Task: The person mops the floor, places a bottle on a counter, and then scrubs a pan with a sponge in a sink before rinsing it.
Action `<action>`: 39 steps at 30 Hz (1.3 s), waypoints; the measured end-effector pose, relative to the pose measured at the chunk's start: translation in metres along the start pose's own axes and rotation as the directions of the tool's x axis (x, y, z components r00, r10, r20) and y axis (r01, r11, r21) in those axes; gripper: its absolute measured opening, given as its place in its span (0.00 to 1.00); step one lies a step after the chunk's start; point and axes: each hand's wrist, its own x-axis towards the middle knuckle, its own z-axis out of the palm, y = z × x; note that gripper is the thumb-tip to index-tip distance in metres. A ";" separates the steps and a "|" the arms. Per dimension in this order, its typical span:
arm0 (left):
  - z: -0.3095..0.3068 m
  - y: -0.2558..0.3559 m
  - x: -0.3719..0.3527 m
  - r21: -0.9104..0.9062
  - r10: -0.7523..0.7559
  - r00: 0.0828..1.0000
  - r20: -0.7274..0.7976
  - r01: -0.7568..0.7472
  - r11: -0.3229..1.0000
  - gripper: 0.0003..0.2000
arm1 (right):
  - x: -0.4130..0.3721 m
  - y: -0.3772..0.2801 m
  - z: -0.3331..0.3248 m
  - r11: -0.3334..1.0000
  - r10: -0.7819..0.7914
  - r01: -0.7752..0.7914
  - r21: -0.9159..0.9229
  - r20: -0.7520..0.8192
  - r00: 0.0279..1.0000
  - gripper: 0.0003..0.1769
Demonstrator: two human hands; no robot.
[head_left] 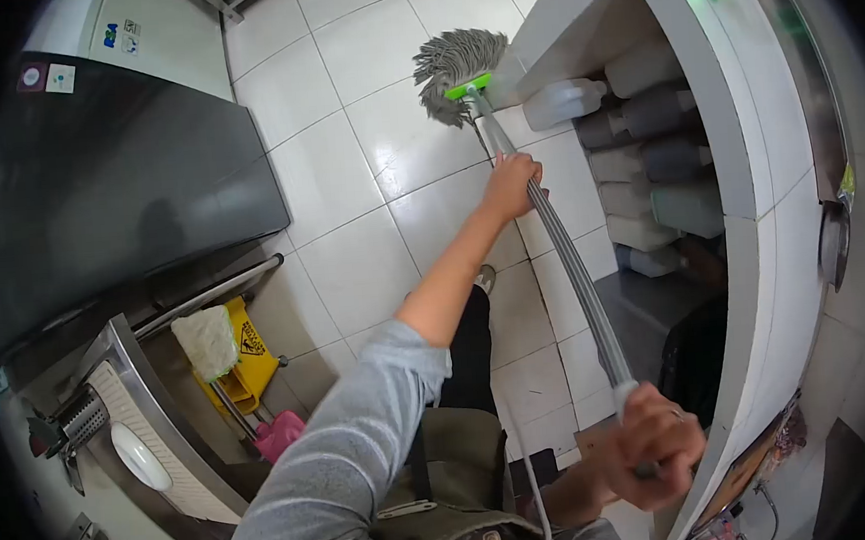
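Observation:
A string mop with grey strands point(453, 56) and a bright green clamp rests on the white tiled floor, its strands against the foot of the counter wall. Its long grey handle point(578, 275) slants down toward my body. My left hand point(514, 186) is closed round the lower part of the handle, arm stretched forward in a grey sleeve. Near the handle's upper end, my right hand point(653, 445) grips it, slightly blurred, with a ring on one finger. The very tip of the handle is mostly hidden by that hand.
Under the counter point(729, 129) on the right are several plastic jugs point(563, 103). A dark-fronted appliance point(127, 201) stands left, above a yellow mop bucket point(243, 358) and a pink plastic item point(280, 436). A steel-edged worktop point(167, 414) holds a white dish point(141, 456).

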 end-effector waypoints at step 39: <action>-0.183 0.007 -0.485 -0.345 -0.548 0.071 -0.834 0.708 0.616 0.20 | 0.423 0.150 -0.013 0.915 -0.206 0.194 -0.353 0.005 0.979 0.32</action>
